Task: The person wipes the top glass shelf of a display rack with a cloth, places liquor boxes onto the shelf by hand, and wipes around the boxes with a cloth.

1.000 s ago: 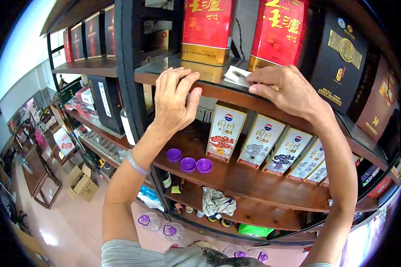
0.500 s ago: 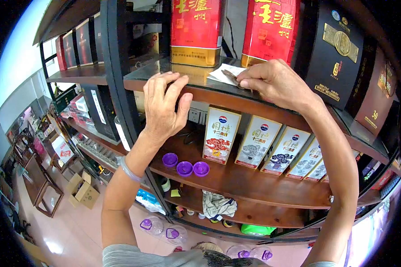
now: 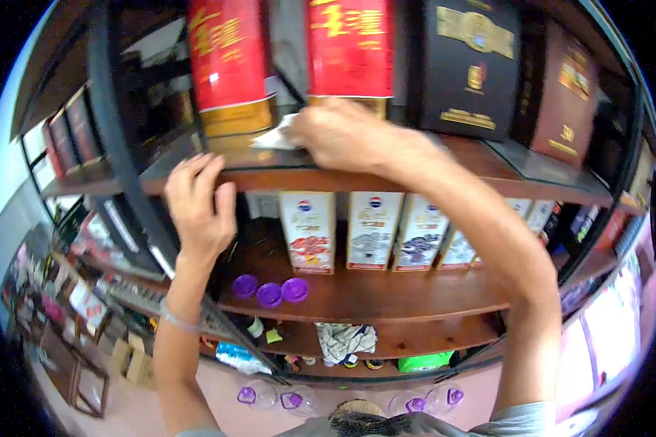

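Note:
My left hand [image 3: 200,207] rests at the front edge of the upper wooden shelf [image 3: 328,179], its fingers apart and holding nothing. Farther right, my right hand [image 3: 335,135] is closed, blurred by motion, over the shelf's glass top in front of a red box [image 3: 351,54]. White paper [image 3: 275,137] pokes out at its fingertips. Whatever the fingers grip is hidden. Another red box [image 3: 229,62] with a gold base stands just left of the paper.
Black [image 3: 468,80] and brown boxes [image 3: 561,109] stand at right. Below are several white boxes [image 3: 308,233] and purple cups [image 3: 270,294]. A crumpled cloth [image 3: 345,341] lies lower; clear bottles with purple caps [image 3: 296,399] stand on the floor.
The view has swung right, so the shelf contents appear farther left. My right hand has shifted left over the paper, and the small dark item seen in its fingers is now hidden.

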Motion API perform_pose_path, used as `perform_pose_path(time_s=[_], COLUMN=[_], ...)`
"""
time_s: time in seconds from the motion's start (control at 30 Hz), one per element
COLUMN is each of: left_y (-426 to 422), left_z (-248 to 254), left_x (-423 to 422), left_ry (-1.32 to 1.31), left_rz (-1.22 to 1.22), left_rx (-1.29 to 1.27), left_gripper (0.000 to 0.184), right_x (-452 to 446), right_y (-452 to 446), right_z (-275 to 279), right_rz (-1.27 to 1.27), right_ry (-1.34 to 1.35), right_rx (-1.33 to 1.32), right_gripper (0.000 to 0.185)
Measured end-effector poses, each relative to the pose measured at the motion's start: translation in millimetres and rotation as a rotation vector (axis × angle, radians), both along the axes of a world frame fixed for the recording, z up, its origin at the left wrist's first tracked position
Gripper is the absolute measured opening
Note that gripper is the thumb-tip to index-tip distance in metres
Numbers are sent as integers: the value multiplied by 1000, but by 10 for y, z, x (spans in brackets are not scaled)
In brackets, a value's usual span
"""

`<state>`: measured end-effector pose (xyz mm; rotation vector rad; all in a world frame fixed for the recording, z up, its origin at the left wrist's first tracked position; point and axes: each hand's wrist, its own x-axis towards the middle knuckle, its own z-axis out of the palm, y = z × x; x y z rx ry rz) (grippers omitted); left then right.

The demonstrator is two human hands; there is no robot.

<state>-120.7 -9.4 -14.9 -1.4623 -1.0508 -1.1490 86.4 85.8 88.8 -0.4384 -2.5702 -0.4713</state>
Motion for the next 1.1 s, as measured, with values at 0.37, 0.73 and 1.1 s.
perform_pose_path(time_s=[0.37, 0.73, 1.1], left_y=[56, 37, -250], left_z=[0, 60, 399], left_x=[53, 115, 565], left_ry=[-20, -78, 37], left_rz=[56, -16, -168], left_rx=[53, 27, -258], left_gripper=[30, 25, 33], right_x=[-18, 69, 9], right_y=[-330, -299, -291], right_z=[-107, -185, -282], right_rz=[-64, 148, 255], right_ry=[17, 167, 435], right_rx=[-11, 63, 270], right_gripper=[49, 36, 16])
